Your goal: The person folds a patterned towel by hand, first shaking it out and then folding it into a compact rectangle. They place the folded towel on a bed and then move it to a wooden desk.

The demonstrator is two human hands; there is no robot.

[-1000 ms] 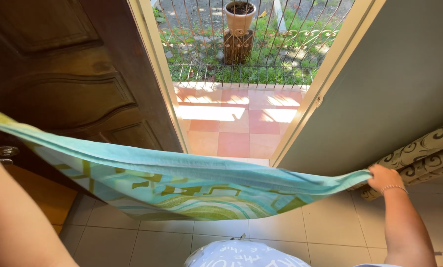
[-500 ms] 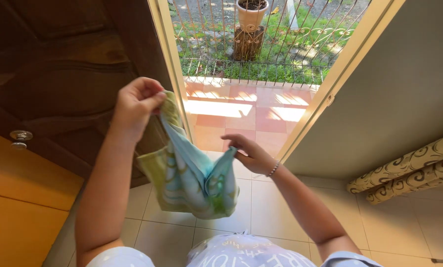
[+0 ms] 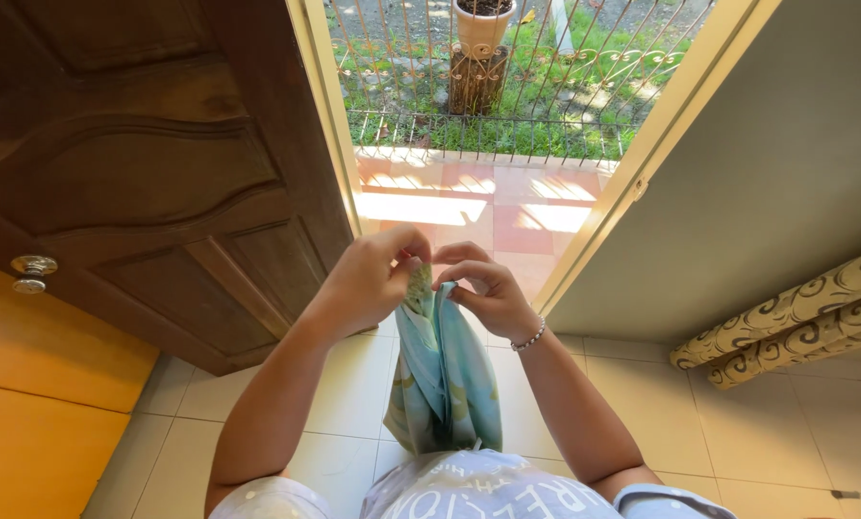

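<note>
**Folded cloth held at an open doorway**

My left hand [image 3: 368, 279] and right hand [image 3: 483, 293] meet in front of my chest, fingers curled and pinching the top edge of a turquoise-and-green patterned cloth [image 3: 445, 375]. The thumbs and forefingers of both hands press together on the fabric, the two hands nearly touching. The cloth hangs straight down from that pinch in a narrow folded bundle, its lower end just above my pale printed shirt [image 3: 469, 490]. A beaded bracelet [image 3: 526, 336] circles my right wrist.

To my left a dark carved wooden door [image 3: 142, 183] stands open, its round metal knob [image 3: 32, 267] near an orange wall [image 3: 36, 404]. Ahead, past the cream door frame [image 3: 329, 115], sunlight falls on a terracotta-tiled porch [image 3: 478, 202] bounded by a scrolled iron railing [image 3: 546, 86], with a clay pot on a stump [image 3: 478, 48] and grass beyond. To my right, a grey wall [image 3: 786, 173] and the scroll-patterned edge of upholstered furniture [image 3: 786, 317]. Pale floor tiles [image 3: 661, 404] lie underfoot. Nothing stands between my hands and the cloth.
</note>
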